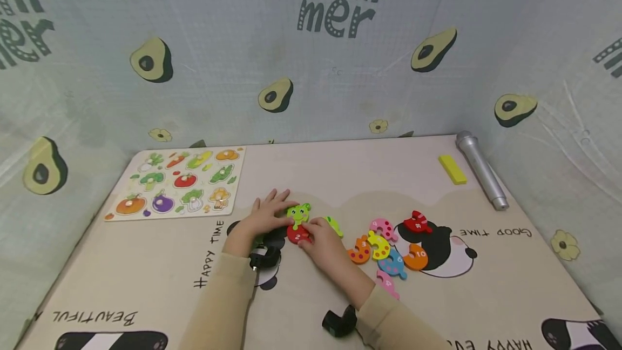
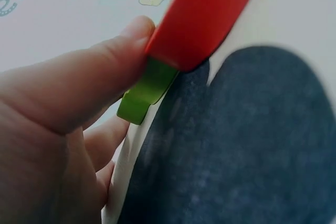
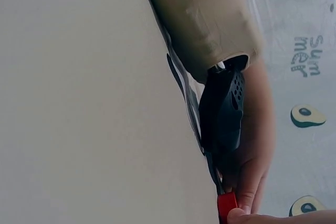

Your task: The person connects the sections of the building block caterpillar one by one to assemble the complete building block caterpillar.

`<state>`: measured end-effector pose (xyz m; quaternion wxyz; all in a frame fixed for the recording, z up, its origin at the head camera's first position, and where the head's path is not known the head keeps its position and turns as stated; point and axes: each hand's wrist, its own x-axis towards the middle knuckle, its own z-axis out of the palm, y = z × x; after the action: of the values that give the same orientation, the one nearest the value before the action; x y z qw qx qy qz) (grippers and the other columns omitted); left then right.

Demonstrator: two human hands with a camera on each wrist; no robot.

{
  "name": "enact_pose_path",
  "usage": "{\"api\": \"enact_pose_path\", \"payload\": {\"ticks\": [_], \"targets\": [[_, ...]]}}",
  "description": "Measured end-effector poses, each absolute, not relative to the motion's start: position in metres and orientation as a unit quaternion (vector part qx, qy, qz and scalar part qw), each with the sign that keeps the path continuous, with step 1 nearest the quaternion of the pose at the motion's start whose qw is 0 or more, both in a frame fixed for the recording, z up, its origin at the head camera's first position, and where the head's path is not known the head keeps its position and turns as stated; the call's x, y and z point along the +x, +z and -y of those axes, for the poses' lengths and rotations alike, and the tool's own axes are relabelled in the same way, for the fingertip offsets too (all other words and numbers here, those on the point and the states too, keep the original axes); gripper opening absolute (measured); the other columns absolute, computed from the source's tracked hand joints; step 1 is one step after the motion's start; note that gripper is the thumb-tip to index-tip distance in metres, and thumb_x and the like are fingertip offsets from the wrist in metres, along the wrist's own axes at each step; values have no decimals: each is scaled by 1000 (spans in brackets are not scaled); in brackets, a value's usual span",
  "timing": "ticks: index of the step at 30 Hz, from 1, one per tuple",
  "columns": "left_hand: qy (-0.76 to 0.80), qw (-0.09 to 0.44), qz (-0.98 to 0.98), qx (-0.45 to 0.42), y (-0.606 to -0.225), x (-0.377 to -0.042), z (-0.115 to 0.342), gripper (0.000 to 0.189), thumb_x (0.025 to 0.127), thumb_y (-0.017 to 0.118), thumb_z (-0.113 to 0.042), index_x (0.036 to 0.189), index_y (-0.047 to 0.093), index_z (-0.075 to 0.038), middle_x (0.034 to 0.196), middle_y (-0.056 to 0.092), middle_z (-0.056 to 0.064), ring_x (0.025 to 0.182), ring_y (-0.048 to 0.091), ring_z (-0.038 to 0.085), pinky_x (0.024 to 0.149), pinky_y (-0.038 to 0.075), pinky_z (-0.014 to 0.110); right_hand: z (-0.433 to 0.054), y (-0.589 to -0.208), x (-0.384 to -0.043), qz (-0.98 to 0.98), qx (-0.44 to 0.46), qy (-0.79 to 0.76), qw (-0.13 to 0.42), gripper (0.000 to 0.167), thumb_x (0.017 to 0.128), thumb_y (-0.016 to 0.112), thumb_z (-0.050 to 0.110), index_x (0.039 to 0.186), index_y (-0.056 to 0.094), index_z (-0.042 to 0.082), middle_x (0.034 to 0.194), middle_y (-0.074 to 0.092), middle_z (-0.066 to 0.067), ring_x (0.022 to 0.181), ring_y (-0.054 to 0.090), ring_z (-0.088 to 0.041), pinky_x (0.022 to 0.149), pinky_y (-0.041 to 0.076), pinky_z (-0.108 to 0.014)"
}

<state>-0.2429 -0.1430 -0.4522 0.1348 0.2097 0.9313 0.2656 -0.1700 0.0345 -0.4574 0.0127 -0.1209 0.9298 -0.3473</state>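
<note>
A green caterpillar-head piece (image 1: 298, 214) with a smiling face meets a red numbered puzzle piece (image 1: 297, 234) just below it. My left hand (image 1: 264, 219) holds the green piece from the left, its thumb along the near side. In the left wrist view, that thumb presses by the seam where the red piece (image 2: 202, 19) meets the green edge (image 2: 144, 90). From the right, my right hand (image 1: 328, 244) pinches the red piece between thumb and fingers. The right wrist view catches only the red piece's end (image 3: 227, 205) beside the fingertips.
Another green piece (image 1: 333, 226) lies behind my right hand. Right of it are several loose numbered pieces, among them a yellow one (image 1: 378, 245) and a blue one (image 1: 392, 263). A vegetable puzzle board (image 1: 167, 194), yellow block (image 1: 452, 169) and silver microphone-shaped tube (image 1: 482, 170) lie farther back.
</note>
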Motion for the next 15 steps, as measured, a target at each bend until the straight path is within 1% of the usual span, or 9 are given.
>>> {"api": "enact_pose_path", "payload": {"ticks": [3,5,8,10,12,14,15], "targets": [[271,131,-930,212,-453,-243,143,52,84,59,-40,131,50,-19,150,23,11,140,3,37,104,-2,65,-35,-458,-171,-928,-120,-352,15,45,79,70,21,120,59,5,113,56,-10,101,56,-22,88,48,-37],[273,131,-929,211,-453,-243,143,52,84,60,-40,131,50,-19,151,22,11,140,3,36,105,-3,65,-36,-458,-169,-928,-120,-352,11,45,80,69,22,121,59,8,115,57,-9,101,57,-21,88,48,-37],[277,134,-928,210,-453,-243,143,53,83,59,-41,131,49,-20,151,22,11,140,3,36,105,-3,65,-42,-453,-165,-928,-121,-352,-7,45,81,68,22,124,58,14,117,57,-6,88,58,-15,77,50,-28],[278,138,-927,211,-454,-244,144,53,84,59,-42,132,49,-21,151,21,10,140,2,35,105,-4,64,-50,-444,-159,-928,-113,-354,-13,46,81,68,22,125,56,17,120,57,-3,79,56,-11,69,49,-23],[282,140,-925,213,-456,-244,145,53,84,58,-42,132,48,-22,151,20,9,141,2,35,106,-5,63,-63,-435,-154,-928,-102,-357,-17,47,81,68,22,126,55,18,121,57,-3,73,53,-9,64,47,-21],[286,143,-923,214,-457,-244,146,53,84,58,-42,133,48,-22,152,19,8,141,1,34,106,-6,62,-80,-426,-149,-931,-87,-355,-6,47,81,68,22,127,55,18,124,55,-3,79,55,-11,68,50,-23],[288,145,-922,213,-457,-244,147,53,84,58,-42,133,47,-22,152,19,7,141,0,33,106,-6,62,-91,-424,-147,-934,-80,-347,2,48,81,67,22,127,54,18,126,55,-2,86,57,-13,73,52,-26]]}}
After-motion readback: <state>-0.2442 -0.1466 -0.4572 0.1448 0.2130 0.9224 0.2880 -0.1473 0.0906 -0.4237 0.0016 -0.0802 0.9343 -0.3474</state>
